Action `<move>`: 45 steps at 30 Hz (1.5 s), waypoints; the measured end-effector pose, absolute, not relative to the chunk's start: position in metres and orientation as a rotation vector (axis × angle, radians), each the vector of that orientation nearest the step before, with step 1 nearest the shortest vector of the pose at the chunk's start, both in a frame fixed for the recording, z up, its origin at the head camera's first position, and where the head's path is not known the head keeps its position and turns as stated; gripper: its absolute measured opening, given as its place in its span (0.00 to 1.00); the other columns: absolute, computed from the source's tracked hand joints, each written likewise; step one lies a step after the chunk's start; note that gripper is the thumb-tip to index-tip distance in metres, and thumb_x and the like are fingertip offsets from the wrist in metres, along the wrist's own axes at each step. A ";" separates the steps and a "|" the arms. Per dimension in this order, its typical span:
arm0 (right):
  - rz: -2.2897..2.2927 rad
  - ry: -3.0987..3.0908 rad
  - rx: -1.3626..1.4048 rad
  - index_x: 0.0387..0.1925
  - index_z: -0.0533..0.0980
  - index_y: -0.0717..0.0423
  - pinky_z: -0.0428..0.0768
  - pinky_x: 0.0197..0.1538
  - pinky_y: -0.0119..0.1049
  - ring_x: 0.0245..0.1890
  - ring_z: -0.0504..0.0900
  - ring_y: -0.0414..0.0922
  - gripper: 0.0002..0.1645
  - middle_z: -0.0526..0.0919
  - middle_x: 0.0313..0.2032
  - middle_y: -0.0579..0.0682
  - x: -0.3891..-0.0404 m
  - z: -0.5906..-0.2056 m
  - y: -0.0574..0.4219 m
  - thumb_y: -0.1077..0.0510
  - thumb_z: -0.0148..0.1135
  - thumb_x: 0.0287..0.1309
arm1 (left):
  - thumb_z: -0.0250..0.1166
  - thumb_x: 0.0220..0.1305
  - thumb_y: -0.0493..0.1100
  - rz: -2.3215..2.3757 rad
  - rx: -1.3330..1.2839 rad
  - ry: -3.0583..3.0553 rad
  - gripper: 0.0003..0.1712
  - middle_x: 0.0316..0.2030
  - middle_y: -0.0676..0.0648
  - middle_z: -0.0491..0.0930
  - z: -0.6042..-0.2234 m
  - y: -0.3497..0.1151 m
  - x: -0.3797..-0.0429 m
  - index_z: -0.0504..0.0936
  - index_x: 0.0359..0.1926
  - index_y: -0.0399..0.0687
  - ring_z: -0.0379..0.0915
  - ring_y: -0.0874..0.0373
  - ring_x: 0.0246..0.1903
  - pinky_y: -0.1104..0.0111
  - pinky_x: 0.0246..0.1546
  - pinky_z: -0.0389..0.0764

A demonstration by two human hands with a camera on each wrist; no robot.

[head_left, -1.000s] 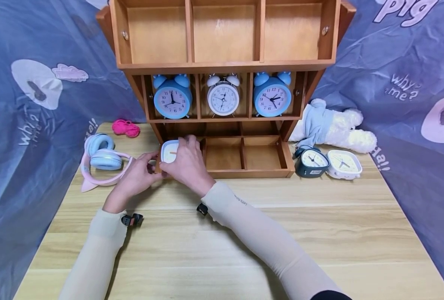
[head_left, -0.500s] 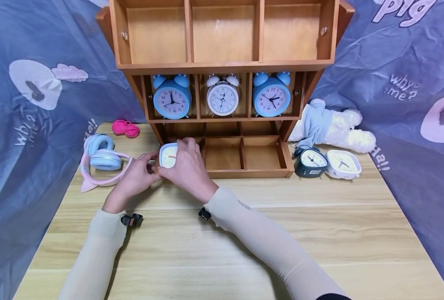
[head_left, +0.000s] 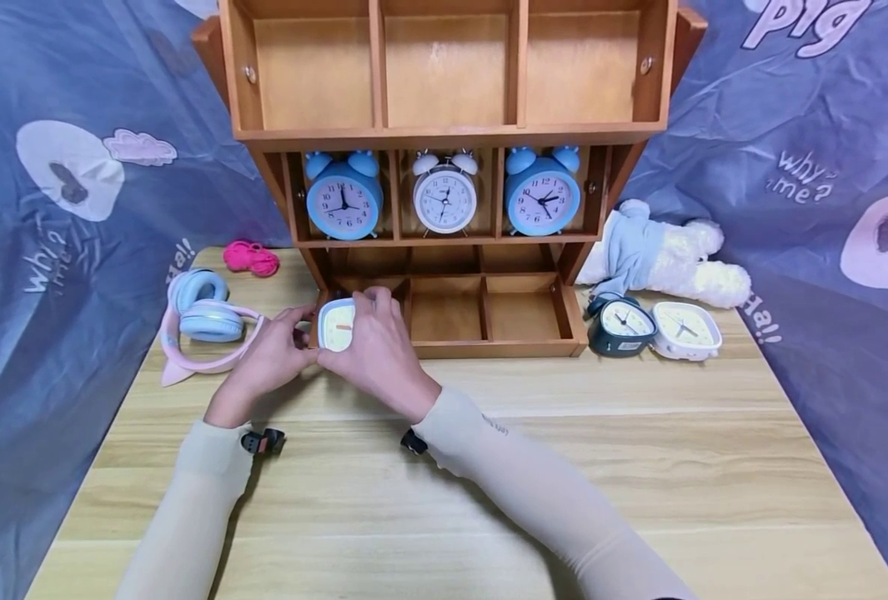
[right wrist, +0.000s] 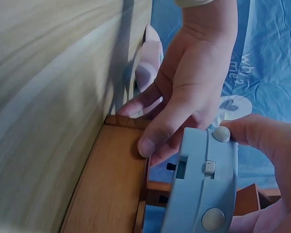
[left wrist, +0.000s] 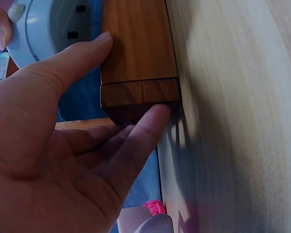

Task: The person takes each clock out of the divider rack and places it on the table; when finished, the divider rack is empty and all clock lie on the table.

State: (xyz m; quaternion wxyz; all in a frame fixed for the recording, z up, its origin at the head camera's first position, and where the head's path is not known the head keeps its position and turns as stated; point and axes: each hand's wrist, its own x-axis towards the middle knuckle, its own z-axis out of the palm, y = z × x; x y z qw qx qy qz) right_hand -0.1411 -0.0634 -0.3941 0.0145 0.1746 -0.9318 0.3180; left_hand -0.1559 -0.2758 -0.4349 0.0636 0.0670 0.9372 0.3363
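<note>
My right hand (head_left: 374, 346) holds a small light-blue alarm clock (head_left: 336, 325) with a pale face, at the left compartment of the wooden shelf's (head_left: 499, 348) bottom tier. In the right wrist view the edge of the clock (right wrist: 199, 184) shows round knobs and a small switch, with the thumb by one knob. My left hand (head_left: 274, 358) grips the front left corner of that tier. Close up in the left wrist view, the left thumb lies on the wooden front board (left wrist: 138, 43) and the fingers lie around its end. My right fingers partly cover the clock face.
Two blue twin-bell clocks (head_left: 344, 200) and a white one (head_left: 445, 200) stand in the middle tier. Cat-ear headphones (head_left: 211, 321) and pink yarn (head_left: 252, 258) lie left. A dark green clock (head_left: 622, 327), a white clock (head_left: 686, 331) and a plush toy (head_left: 669, 250) are right.
The right hand has brought the light-blue clock slightly down and toward the front of the compartment, showing more of its face. The left hand has stayed at the shelf corner.
</note>
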 end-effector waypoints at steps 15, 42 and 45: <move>0.987 -2.881 0.626 0.74 0.73 0.67 0.86 0.68 0.46 0.68 0.78 0.57 0.57 0.75 0.70 0.63 -0.122 -0.397 -0.059 0.38 0.86 0.54 | 0.76 0.68 0.36 0.977 0.214 2.839 0.47 0.71 0.26 0.78 -0.435 -0.274 -0.156 0.66 0.81 0.26 0.87 0.37 0.56 0.59 0.50 0.85; 1.035 -2.923 0.644 0.78 0.72 0.65 0.86 0.65 0.41 0.66 0.79 0.54 0.58 0.74 0.73 0.61 -0.099 -0.399 -0.049 0.41 0.85 0.54 | 0.77 0.69 0.37 1.002 0.218 2.827 0.47 0.71 0.26 0.78 -0.434 -0.274 -0.156 0.66 0.82 0.27 0.87 0.37 0.56 0.66 0.46 0.84; 1.025 -2.926 0.656 0.76 0.73 0.65 0.86 0.66 0.40 0.66 0.78 0.54 0.57 0.74 0.73 0.61 -0.095 -0.402 -0.048 0.41 0.86 0.54 | 0.76 0.71 0.39 1.009 0.207 2.808 0.47 0.71 0.27 0.77 -0.434 -0.275 -0.156 0.65 0.83 0.28 0.87 0.37 0.56 0.66 0.46 0.85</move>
